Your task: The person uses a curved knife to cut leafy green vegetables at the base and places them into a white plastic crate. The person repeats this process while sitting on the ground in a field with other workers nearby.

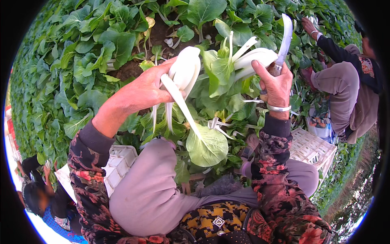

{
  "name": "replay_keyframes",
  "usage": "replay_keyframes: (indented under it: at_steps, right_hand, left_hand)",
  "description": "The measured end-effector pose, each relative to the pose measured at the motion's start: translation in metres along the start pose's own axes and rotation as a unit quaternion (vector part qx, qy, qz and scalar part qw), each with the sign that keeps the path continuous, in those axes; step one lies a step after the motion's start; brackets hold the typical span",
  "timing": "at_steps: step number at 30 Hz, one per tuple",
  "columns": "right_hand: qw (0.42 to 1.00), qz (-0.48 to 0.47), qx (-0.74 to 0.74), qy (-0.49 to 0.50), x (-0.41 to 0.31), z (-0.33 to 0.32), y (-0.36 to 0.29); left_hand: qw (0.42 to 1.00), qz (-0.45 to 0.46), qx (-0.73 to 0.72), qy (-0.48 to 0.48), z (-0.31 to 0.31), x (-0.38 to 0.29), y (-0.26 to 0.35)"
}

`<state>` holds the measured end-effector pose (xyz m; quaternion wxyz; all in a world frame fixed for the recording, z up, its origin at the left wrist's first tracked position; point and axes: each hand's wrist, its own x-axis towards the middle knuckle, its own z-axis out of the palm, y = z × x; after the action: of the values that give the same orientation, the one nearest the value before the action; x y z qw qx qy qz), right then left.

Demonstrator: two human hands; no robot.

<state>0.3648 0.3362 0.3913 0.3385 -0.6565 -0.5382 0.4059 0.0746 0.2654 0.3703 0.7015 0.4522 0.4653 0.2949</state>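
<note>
My left hand (149, 88) grips a head of bok choy (186, 68) by its thick white stalks. One loose stalk hangs down from it, ending in a broad green leaf (207, 146). In my right hand (274, 82) is a knife (285, 38) with a curved, pale blade pointing up, its handle partly hidden by the fingers. The thumb of that hand also presses on a second head of bok choy (257, 59), whose white base lies beside the handle and whose leaves spread to the left. Cut white stalks (218, 124) lie among the leaves below.
Growing leafy greens (82, 61) fill the ground ahead and left. A white plastic crate (120, 161) stands by my left knee, another crate (313, 148) by my right. A co-worker (344, 76) crouches at right, reaching into the plants; other people (45, 195) are at lower left.
</note>
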Motion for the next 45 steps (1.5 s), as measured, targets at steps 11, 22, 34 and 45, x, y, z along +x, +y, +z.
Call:
replay_keyframes:
  at_steps: [11, 22, 34, 45]
  right_hand:
    - [0.991, -0.103, 0.025, -0.083, -0.041, 0.034, -0.035]
    - [0.935, 0.074, 0.261, -0.23, -0.065, 0.107, -0.001]
    - [0.922, -0.173, -0.088, -0.336, -0.065, 0.23, 0.073]
    - [0.904, -0.166, -0.24, -0.313, -0.038, 0.358, 0.076]
  left_hand:
    - [0.909, 0.263, 0.313, 0.088, 0.032, -0.019, 0.007]
    - [0.994, 0.07, 0.074, 0.033, 0.005, -0.033, -0.021]
    - [0.662, -0.07, 0.726, 0.174, -0.103, -0.046, -0.079]
    - [0.64, -0.161, 0.729, 0.18, -0.163, -0.04, -0.117]
